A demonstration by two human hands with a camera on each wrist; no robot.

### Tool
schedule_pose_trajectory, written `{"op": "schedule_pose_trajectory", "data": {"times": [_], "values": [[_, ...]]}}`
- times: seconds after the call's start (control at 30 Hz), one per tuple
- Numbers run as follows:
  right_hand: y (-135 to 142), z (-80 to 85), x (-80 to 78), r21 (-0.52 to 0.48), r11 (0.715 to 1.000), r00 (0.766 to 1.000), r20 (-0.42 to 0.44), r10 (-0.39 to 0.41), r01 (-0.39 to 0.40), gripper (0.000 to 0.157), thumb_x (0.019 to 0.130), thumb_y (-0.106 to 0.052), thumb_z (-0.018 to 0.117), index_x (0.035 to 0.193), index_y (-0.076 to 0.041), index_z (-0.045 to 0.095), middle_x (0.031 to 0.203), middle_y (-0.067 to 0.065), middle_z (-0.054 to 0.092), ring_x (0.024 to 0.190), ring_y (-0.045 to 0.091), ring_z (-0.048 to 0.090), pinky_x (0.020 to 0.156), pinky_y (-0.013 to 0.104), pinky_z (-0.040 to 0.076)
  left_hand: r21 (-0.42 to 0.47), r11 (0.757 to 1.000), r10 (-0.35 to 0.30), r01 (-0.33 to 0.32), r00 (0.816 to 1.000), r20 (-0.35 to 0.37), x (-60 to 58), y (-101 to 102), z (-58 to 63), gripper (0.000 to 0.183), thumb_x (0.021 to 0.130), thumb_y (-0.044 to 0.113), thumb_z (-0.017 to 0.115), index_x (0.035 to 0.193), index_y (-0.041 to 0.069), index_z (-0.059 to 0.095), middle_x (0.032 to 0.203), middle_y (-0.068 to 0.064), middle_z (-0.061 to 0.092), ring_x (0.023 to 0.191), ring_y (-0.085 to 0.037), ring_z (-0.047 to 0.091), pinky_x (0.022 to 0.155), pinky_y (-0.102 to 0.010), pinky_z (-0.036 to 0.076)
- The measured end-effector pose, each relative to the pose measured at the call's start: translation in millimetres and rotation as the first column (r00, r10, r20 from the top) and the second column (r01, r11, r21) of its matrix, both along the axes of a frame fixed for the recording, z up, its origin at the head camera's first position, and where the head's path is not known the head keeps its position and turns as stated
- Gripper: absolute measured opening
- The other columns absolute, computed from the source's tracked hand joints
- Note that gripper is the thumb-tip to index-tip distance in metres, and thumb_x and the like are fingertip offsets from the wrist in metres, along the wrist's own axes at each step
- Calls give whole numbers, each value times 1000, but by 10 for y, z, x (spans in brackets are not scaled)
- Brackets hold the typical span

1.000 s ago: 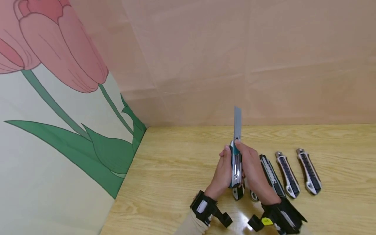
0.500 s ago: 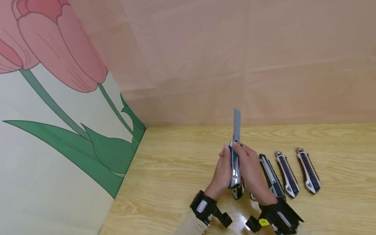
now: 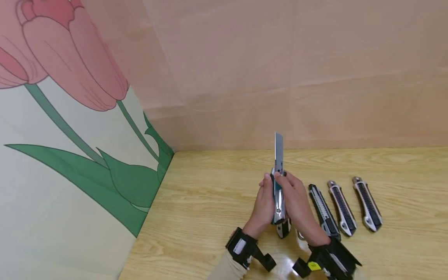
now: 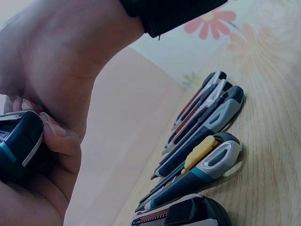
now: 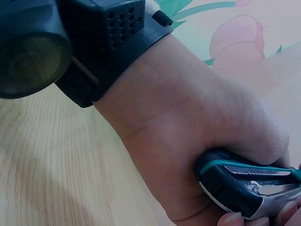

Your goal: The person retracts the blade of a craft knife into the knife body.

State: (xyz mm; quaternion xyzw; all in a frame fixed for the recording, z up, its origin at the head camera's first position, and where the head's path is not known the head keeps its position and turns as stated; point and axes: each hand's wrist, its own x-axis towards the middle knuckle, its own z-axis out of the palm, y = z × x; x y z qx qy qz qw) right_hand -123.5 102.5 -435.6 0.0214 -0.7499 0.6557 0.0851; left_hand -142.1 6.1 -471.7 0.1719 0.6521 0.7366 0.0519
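Observation:
A utility knife (image 3: 279, 208) with a black and teal handle stands between both hands, its broad snap-off blade (image 3: 279, 149) pointing away from me. My left hand (image 3: 261, 210) grips the handle from the left. In the left wrist view its fingers curl round the rounded butt of the knife (image 4: 21, 148). From the right, my right hand (image 3: 302, 208) holds the same handle, with the thumb (image 3: 280, 179) on the top near the base of the blade. The right wrist view shows the knife's metal channel (image 5: 263, 186) beside the palm. Part of the handle is hidden by the fingers.
Several more utility knives lie on the wooden table (image 3: 206, 194): a dark one (image 3: 324, 212) and two white-and-black ones (image 3: 343, 208) to the right. Another knife (image 3: 284, 229) shows partly beneath the hands. One knife has a yellow slider (image 4: 200, 151). A pinkish sheet backs the table.
The blade has slid slightly back toward the handle, its tip lower now. My right thumb has moved down with it, and the knife has shifted a little left.

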Motion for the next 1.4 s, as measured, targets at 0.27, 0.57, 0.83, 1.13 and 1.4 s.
{"op": "schedule_pose_trajectory", "data": {"times": [0.27, 0.57, 0.83, 1.13, 1.4], "values": [[-8, -7, 0, 4, 999, 999, 25, 34, -34, 44, 107, -40, 38, 112, -5, 65, 104, 9, 71, 94, 19, 59, 77, 30, 45, 32, 999, -28, 28, 999, 15, 69, -55, 109, 56, 111, 37, 8, 126, 9, 55, 77, 0, 55, 60, -6, 56, 54, -17, 48], [-13, -32, 3, -36, 998, 998, -6, 58, -59, 42, 107, -37, 39, 117, -4, 61, 105, 12, 72, 96, 17, 61, 80, 26, 45, 48, 998, -42, 42, 999, 8, 130, -81, 227, 57, 111, 38, 9, 127, 10, 56, 75, 0, 54, 55, -6, 54, 47, -18, 48], [-29, -61, -11, -74, 994, 996, -29, 80, -82, 40, 107, -33, 41, 119, 0, 60, 106, 14, 71, 97, 15, 62, 82, 23, 45, 18, 1000, 15, -16, 999, 33, 121, -77, 226, 58, 111, 38, 10, 118, 8, 60, 74, 1, 54, 57, -5, 54, 49, -17, 47], [-29, -54, -15, -24, 997, 997, -34, 69, -70, 33, 108, -28, 39, 117, -4, 61, 107, 10, 71, 96, 17, 59, 80, 27, 44, 17, 1000, -5, 5, 1000, 23, 110, -103, 240, 57, 111, 37, 10, 121, 10, 59, 75, 2, 54, 59, -5, 54, 51, -18, 47], [-28, -46, -10, -23, 996, 996, -22, 86, -86, 30, 108, -24, 39, 120, -5, 59, 109, 10, 71, 99, 17, 58, 81, 26, 44, 32, 999, 8, -9, 999, 46, -4, -57, 65, 59, 110, 43, 11, 100, 10, 58, 70, 1, 53, 54, -7, 53, 48, -18, 46]]}}
